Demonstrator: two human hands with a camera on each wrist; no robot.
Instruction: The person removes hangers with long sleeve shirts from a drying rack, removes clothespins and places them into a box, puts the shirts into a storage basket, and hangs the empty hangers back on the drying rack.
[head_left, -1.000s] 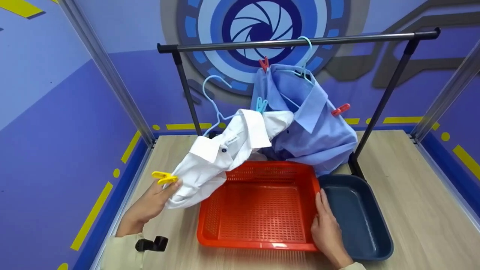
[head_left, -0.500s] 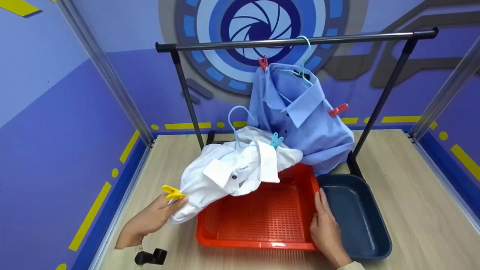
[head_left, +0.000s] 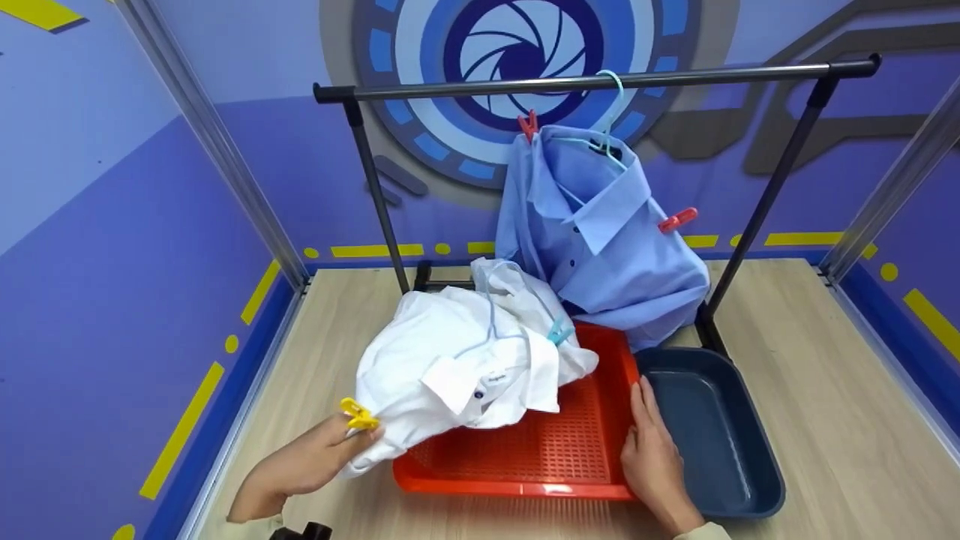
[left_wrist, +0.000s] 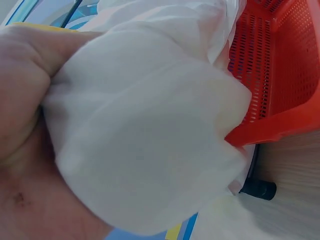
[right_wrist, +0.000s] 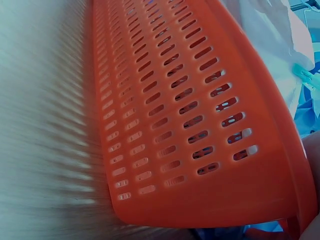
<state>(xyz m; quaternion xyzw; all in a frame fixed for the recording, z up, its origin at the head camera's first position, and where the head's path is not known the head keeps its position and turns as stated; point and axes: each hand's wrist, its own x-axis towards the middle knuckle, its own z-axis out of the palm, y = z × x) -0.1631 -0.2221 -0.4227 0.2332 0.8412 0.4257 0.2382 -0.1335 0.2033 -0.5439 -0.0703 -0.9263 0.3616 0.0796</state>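
Note:
A white collared shirt on a light blue hanger lies slumped over the back left of a red basket. My left hand grips the shirt's near shoulder, just by a yellow clothespin clipped there. A light blue clothespin sits on the other shoulder. In the left wrist view, bunched white cloth bulges out beside the thumb. On the basket's right side, my right hand holds the rim. The right wrist view shows the basket's slotted outer wall.
Behind stands a black clothes rack. A blue shirt hangs from its bar, with red clothespins at the shoulders. A dark grey basin sits right of the basket. Patterned walls enclose the wooden table.
My left hand has lowered the white shirt toward me and onto the basket, and its hanger hook has dropped and shifted right. The right hand has stayed on the basket rim.

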